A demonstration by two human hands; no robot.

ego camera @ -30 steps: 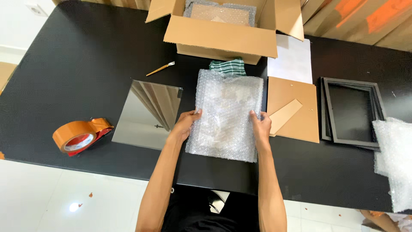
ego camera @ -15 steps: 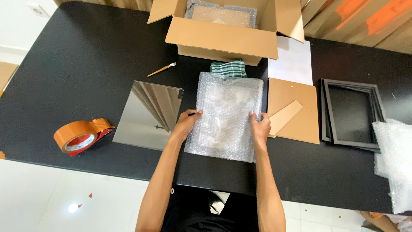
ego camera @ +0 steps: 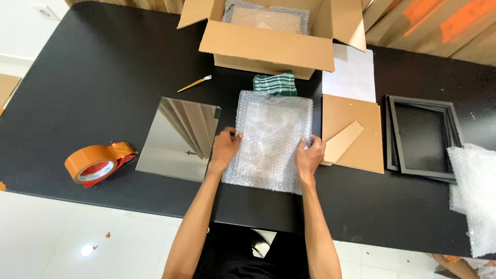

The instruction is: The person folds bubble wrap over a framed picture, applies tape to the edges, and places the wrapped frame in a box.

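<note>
A flat parcel wrapped in clear bubble wrap point(ego camera: 269, 139) lies on the black table point(ego camera: 93, 77) in front of me. My left hand point(ego camera: 225, 147) grips its left edge, fingers curled over the wrap. My right hand point(ego camera: 309, 156) holds its right edge the same way. A rectangular mirror pane point(ego camera: 178, 138) lies flat just left of my left hand. To the right of my right hand sits a brown backing board with a stand flap point(ego camera: 354, 133).
An open cardboard box point(ego camera: 268, 44) holding another bubble-wrapped item stands at the back. Nearby are a green striped cloth point(ego camera: 275, 83), a small brush point(ego camera: 194, 83), white paper point(ego camera: 354, 72), black frames point(ego camera: 421, 137), an orange tape dispenser point(ego camera: 95, 163), and loose bubble wrap point(ego camera: 473, 191) at right.
Both hands slid slightly up along the parcel's side edges and the parcel shifted a little; nothing else on the table moved.
</note>
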